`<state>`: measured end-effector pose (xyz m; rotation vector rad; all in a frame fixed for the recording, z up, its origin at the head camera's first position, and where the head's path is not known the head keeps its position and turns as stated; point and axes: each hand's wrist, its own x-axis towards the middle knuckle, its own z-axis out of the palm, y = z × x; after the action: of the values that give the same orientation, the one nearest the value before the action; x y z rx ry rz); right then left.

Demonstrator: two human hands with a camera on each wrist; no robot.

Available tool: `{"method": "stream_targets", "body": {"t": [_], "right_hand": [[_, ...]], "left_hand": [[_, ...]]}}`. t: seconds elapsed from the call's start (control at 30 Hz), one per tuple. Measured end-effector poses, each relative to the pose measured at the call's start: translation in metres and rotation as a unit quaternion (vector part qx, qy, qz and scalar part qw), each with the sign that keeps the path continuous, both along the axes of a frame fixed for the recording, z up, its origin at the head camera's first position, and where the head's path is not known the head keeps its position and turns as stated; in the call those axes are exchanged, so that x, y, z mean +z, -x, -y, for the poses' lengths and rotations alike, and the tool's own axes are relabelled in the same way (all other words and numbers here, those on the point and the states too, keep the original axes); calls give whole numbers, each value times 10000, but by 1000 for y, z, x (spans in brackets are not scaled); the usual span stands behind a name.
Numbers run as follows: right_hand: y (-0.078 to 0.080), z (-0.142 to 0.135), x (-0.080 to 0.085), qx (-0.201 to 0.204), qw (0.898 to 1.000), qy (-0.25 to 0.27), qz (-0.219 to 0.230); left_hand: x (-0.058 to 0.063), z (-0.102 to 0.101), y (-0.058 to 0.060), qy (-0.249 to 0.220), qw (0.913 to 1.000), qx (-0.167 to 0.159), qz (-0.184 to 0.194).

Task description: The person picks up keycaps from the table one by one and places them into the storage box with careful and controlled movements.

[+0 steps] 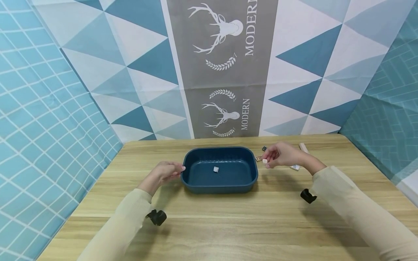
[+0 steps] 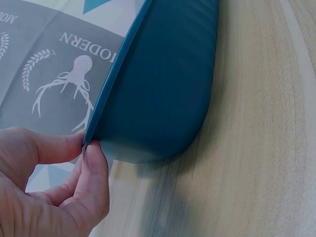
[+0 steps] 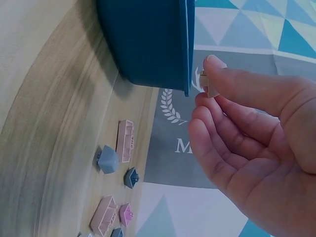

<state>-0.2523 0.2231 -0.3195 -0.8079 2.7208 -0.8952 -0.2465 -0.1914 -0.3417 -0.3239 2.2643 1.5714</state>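
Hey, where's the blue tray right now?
In the head view, the blue tray sits on the wooden table, toward the far edge, between the left hand, which pinches its rim, and the right hand.

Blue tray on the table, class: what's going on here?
A person's left hand pinches the blue tray by the rim at its left end. Their right hand holds a small white piece just off the tray's right end. Another small pale piece lies inside, and more pieces lie on the table to the right.
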Motion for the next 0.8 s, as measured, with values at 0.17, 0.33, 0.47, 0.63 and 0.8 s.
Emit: {"method": "stream_targets", "body": {"t": [0.17,0.33,0.47,0.63,0.8], "right_hand": [[-1,1,3,31,10000,1,71],[-3,2,8,52,9998,46,182],[-3,3,11,64,9999,40,152],[-2,4,14,151,9998,112,119],[-1,7,15,173,9997,69,138]], "left_hand": [[0,0,0,41,10000,28,6],[0,0,0,27,10000,35,16],[0,1,-1,-3,10000,-5,-20],[0,0,-2,2,10000,-32,-64],[0,1,-3,-36,10000,-13,-65]]}}
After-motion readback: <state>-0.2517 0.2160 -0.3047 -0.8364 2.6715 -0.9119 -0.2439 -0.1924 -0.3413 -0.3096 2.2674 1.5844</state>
